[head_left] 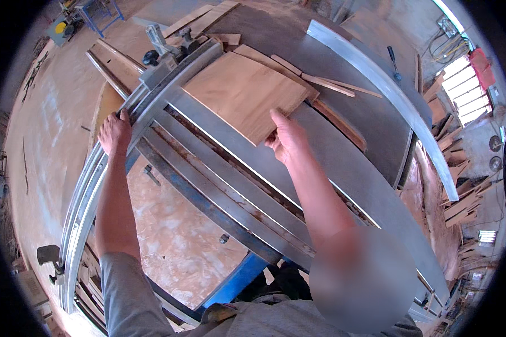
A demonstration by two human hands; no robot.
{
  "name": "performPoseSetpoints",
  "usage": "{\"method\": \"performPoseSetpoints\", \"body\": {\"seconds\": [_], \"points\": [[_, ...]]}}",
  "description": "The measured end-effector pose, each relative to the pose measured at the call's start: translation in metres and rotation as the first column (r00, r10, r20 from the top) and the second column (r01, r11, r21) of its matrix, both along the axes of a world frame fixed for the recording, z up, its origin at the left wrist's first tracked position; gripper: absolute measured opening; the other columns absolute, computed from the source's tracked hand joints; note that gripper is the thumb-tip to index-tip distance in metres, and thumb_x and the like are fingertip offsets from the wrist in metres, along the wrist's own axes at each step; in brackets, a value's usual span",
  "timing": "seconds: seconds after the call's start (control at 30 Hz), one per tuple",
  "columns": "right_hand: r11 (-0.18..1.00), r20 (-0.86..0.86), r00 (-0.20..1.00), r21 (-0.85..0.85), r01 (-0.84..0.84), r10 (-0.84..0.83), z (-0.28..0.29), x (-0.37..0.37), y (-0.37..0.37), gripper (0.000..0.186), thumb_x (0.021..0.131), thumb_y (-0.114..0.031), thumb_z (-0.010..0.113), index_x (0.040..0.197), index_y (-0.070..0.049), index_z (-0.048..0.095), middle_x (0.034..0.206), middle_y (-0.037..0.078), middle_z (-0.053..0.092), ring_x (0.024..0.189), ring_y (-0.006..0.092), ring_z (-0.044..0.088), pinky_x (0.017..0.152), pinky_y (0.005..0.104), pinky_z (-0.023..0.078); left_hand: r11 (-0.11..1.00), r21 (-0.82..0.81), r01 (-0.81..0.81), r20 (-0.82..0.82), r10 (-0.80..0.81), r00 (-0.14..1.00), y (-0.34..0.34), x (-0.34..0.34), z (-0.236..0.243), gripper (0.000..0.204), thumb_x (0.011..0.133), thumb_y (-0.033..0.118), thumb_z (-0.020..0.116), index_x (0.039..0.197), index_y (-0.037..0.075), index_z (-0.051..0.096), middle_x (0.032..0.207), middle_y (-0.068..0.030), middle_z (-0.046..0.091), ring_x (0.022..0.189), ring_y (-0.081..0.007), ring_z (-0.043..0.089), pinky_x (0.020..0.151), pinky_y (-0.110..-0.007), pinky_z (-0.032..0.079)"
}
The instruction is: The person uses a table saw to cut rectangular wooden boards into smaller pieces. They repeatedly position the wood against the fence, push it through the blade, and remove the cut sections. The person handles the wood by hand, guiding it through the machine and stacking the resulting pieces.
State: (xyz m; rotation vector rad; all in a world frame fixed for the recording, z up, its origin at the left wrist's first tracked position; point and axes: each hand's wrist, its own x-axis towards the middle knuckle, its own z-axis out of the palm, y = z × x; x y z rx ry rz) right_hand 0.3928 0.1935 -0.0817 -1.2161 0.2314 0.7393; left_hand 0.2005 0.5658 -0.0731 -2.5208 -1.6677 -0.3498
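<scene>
A flat, light-brown wooden board (246,94) lies on the grey metal table of a sliding table saw (343,154). Its far-left edge runs along a silvery metal fence (177,76). My right hand (285,137) pinches the board's near-right corner, thumb on top and fingers curled at the edge. Farther left, my left hand (116,132) is closed over the fence's long aluminium rail, its fingertips partly hidden behind it. A clamp-like stop with black knobs (166,53) sits on the fence beyond that hand.
Wood strips (331,84) and offcuts lie beyond the board. A long curved-looking metal bar (388,92) crosses the right side of the table. Slotted rails (225,163) run beneath my arms, above a blue machine frame (233,278). Scrap wood (464,205) is piled at far right.
</scene>
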Motion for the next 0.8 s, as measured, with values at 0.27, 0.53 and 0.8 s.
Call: {"method": "performPoseSetpoints", "body": {"seconds": [0.27,0.53,0.8], "points": [[0.949,0.560,0.822,-0.302,0.086,0.104,0.011,-0.057,-0.074,0.035,0.088,-0.023,0.066,0.115,-0.001,0.059,0.100,0.011,0.064,0.095,0.0260,0.060,0.083,0.0405,0.049,1.000,0.009,-0.001,0.005,0.001,1.000,-0.004,-0.012,-0.001,0.057,0.096,0.055,0.037,0.119,0.008,0.062,0.121,-0.0154,0.061,0.117,-0.0320,0.054,0.099,-0.047,0.039],[0.683,0.680,-0.125,-0.675,0.278,0.723,0.013,-0.093,-0.203,0.036,0.071,-0.007,0.076,0.105,-0.008,0.063,0.126,0.019,0.054,0.118,0.0397,0.050,0.098,0.0542,0.042,0.999,-0.014,0.048,0.049,-0.048,0.998,-0.004,-0.005,0.006,0.056,0.095,0.054,0.041,0.118,0.008,0.062,0.118,-0.0154,0.063,0.115,-0.0320,0.056,0.099,-0.046,0.040],[0.401,0.547,0.476,-0.834,0.379,0.689,0.016,-0.123,-0.195,0.072,0.079,0.000,0.070,0.141,-0.002,0.031,0.134,0.024,0.047,0.128,0.0395,0.044,0.104,0.0528,0.038,0.998,-0.014,0.053,0.052,-0.053,0.997,-0.005,-0.006,0.008,0.055,0.094,0.054,0.042,0.116,0.007,0.062,0.117,-0.0152,0.063,0.114,-0.0321,0.056,0.099,-0.045,0.039]]}}
